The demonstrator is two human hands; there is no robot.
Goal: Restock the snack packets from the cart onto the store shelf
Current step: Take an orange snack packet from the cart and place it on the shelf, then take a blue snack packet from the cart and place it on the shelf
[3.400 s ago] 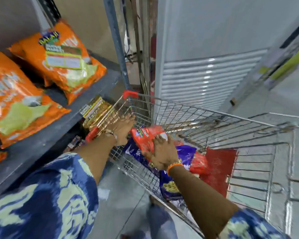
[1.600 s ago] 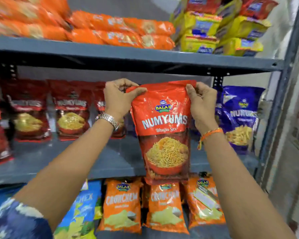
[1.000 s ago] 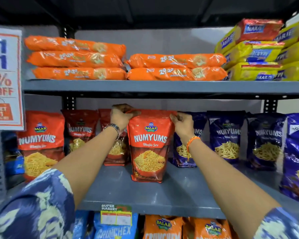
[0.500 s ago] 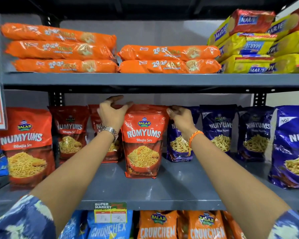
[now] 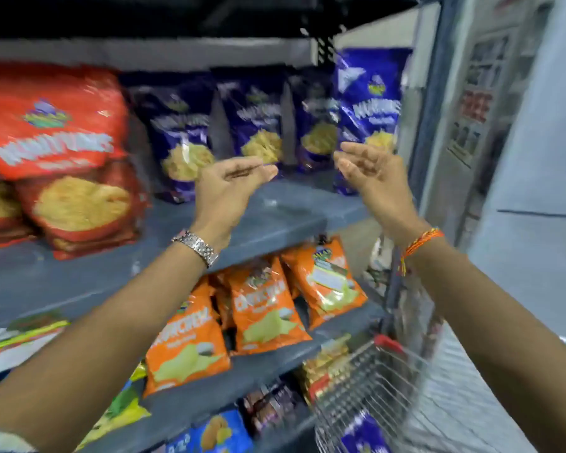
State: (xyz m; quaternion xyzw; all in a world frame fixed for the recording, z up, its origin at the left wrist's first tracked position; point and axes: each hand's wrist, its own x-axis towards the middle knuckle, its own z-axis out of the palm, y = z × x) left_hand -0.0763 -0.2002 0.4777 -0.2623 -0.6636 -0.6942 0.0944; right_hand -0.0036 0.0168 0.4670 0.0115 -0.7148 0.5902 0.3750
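The red Numyums packet (image 5: 59,152) stands upright at the left of the grey middle shelf (image 5: 275,214), free of both hands. My left hand (image 5: 227,188) and my right hand (image 5: 370,174) hover open and empty in front of the shelf, palms facing each other, below the row of blue Numyums packets (image 5: 262,125). The wire cart (image 5: 373,390) shows at the bottom right with a blue packet (image 5: 363,433) inside. The frame is blurred by motion.
Orange Crunchem packets (image 5: 262,315) lean on the shelf below. Lower shelves hold yellow, dark and blue packets (image 5: 216,433). The rack's grey upright (image 5: 432,103) stands at the right, beside a pale wall with a poster (image 5: 474,103).
Both hands have let go of the red packet, which now stands on the shelf. They have drawn back open, and my view has swung right and down, bringing the cart into sight.
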